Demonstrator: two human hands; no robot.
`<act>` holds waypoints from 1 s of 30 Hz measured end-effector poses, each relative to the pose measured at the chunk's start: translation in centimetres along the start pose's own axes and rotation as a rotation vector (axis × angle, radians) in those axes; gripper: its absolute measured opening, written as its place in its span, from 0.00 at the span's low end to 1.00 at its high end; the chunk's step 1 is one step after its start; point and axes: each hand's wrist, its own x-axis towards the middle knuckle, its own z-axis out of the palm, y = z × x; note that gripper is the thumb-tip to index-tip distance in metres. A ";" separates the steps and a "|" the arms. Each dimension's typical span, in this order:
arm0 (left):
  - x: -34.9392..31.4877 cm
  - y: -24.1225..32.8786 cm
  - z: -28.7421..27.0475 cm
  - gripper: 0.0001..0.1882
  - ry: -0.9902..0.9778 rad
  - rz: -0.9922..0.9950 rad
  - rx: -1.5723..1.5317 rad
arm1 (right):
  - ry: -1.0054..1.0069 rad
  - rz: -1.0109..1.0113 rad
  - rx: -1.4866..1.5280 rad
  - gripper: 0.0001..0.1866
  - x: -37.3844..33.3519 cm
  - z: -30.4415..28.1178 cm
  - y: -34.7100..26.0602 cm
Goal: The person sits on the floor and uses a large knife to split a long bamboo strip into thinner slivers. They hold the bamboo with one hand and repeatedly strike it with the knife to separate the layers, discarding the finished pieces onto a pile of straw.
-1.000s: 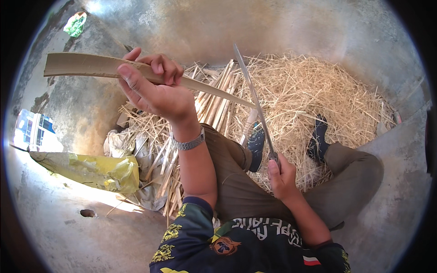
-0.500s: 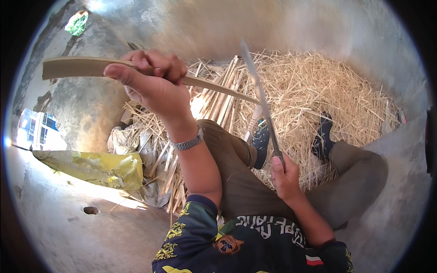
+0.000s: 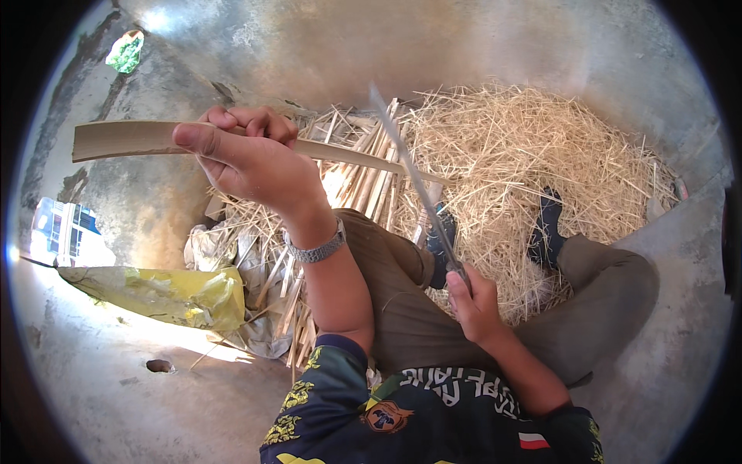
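Observation:
A long, flat, pale bamboo strip runs level across the upper left, its far part narrowing toward the middle. My left hand is closed around the strip, thumb along it and a metal-banded watch on the wrist. My right hand grips the handle of a long-bladed knife, which points up and to the left. The blade crosses the strip near its right end; whether the two touch I cannot tell.
A heap of pale shavings lies around my feet. Several split strips are piled left of it. A yellow sack lies by the left wall opening. Concrete walls enclose the place, and a hole shows in the floor.
The knife has moved left and its tip leans further left. My left hand and the bamboo strip have sunk slightly, with the strip's left end lower in view.

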 end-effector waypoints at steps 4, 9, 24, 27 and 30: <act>-0.4 -0.4 -0.1 0.32 -0.076 0.010 0.002 | -0.055 0.055 -0.137 0.19 0.6 -0.3 -0.2; -0.9 0.0 0.1 0.32 -0.052 0.026 0.026 | -0.038 -0.117 -0.368 0.18 -0.5 -0.3 -2.7; -2.3 0.9 1.5 0.33 -0.012 0.013 0.035 | 0.010 -0.192 -0.324 0.18 -0.1 -0.2 -1.7; -2.5 1.0 1.8 0.33 0.068 0.034 0.103 | 0.049 -0.120 -0.330 0.18 0.8 -0.3 0.5; -2.6 0.8 2.2 0.33 0.076 0.055 0.124 | 0.054 -0.061 -0.357 0.18 1.0 -0.7 0.3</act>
